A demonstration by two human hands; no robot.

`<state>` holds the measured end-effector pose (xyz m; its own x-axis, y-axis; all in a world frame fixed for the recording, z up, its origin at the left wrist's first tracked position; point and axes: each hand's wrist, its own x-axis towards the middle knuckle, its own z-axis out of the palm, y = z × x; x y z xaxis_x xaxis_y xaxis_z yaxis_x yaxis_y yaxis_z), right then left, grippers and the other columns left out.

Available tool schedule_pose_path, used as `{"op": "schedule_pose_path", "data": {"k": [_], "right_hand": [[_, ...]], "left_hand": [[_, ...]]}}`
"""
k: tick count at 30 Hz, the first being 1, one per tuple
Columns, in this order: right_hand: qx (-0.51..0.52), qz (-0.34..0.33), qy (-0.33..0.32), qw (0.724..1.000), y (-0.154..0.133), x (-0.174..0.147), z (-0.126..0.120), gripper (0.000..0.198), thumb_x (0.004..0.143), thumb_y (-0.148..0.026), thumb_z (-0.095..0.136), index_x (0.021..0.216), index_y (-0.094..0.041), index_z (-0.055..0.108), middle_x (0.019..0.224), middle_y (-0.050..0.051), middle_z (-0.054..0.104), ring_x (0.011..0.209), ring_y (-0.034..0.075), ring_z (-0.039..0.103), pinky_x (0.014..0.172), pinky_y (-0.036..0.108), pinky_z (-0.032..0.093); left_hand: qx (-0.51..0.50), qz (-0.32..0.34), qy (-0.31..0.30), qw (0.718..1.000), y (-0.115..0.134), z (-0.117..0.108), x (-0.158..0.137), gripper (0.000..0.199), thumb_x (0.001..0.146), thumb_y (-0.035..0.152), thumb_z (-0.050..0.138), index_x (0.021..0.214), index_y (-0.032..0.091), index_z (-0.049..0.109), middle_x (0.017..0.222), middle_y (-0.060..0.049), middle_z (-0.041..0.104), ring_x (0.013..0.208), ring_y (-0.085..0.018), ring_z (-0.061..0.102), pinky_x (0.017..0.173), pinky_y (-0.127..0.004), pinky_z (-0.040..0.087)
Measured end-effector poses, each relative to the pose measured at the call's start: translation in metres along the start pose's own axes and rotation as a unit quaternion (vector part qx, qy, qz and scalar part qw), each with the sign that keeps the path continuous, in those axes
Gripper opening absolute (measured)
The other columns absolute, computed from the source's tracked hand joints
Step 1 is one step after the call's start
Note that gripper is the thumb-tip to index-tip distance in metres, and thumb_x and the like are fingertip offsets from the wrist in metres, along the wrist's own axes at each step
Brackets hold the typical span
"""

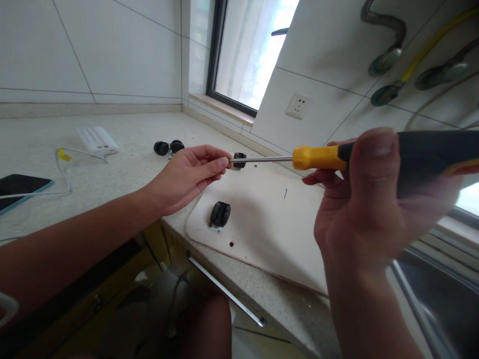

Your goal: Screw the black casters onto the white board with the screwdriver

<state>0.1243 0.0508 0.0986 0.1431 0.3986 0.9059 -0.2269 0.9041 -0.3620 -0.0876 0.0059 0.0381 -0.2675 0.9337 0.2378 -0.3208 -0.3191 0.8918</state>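
In my right hand (368, 199) is a screwdriver (320, 157) with a yellow and dark grey handle, held level above the counter. Its thin metal shaft points left. My left hand (198, 172) pinches thumb and fingers together at the shaft's tip; whether a small piece sits between them is hidden. Below lies a white board (262, 219) with rounded corners. A black twin-wheel caster (220, 214) stands on a metal plate near the board's left corner. Another caster (239, 159) is at the far edge, partly behind the shaft.
Loose black casters (168, 147) lie on the speckled counter (130, 129) behind my left hand. A white power bank (98, 140) with a cable and a dark phone (24, 184) rest at left. Wall socket (298, 105), window and pipes are behind; a drawer handle (226, 289) is below.
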Motion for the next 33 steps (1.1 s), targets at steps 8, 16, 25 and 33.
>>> {"op": "schedule_pose_path", "data": {"k": [8,16,25,33], "right_hand": [[0.031,-0.015,0.078,0.996,-0.004,0.010,0.006,0.023,0.092,-0.010,0.081,0.092,-0.029,0.066,0.080,-0.008,0.064,0.055,0.009,0.063,0.041,0.028,0.054],[-0.039,-0.049,0.025,0.998,0.000,0.013,-0.003,0.027,0.090,-0.012,0.082,0.091,-0.030,0.063,0.084,-0.005,0.055,0.074,0.011,0.065,0.060,0.026,0.051],[-0.095,0.169,-0.222,0.956,0.007,-0.017,-0.002,0.039,0.092,-0.043,0.088,0.095,-0.029,0.052,0.082,-0.005,0.055,0.067,0.011,0.052,0.054,0.027,0.049],[-0.071,0.183,-0.255,0.947,0.012,-0.024,-0.001,0.043,0.092,-0.049,0.087,0.097,-0.029,0.050,0.084,-0.005,0.055,0.070,0.011,0.050,0.056,0.026,0.049]], "left_hand": [[0.192,0.026,-0.107,0.975,-0.007,-0.008,-0.006,0.049,0.094,0.042,0.089,0.139,0.027,0.077,0.125,-0.010,0.083,0.112,-0.023,0.076,0.097,-0.036,0.062],[0.468,0.131,-0.288,0.825,-0.022,-0.039,-0.022,0.029,0.095,0.042,0.084,0.121,0.029,0.083,0.121,-0.008,0.079,0.109,-0.026,0.076,0.100,-0.036,0.059],[0.441,0.154,-0.174,0.867,-0.039,-0.050,-0.049,0.032,0.090,0.044,0.090,0.116,0.029,0.078,0.114,-0.007,0.080,0.106,-0.028,0.073,0.098,-0.039,0.056],[0.414,0.140,-0.156,0.886,-0.047,-0.048,-0.052,0.033,0.089,0.039,0.090,0.116,0.030,0.075,0.112,-0.006,0.077,0.104,-0.028,0.071,0.095,-0.042,0.055]]}}
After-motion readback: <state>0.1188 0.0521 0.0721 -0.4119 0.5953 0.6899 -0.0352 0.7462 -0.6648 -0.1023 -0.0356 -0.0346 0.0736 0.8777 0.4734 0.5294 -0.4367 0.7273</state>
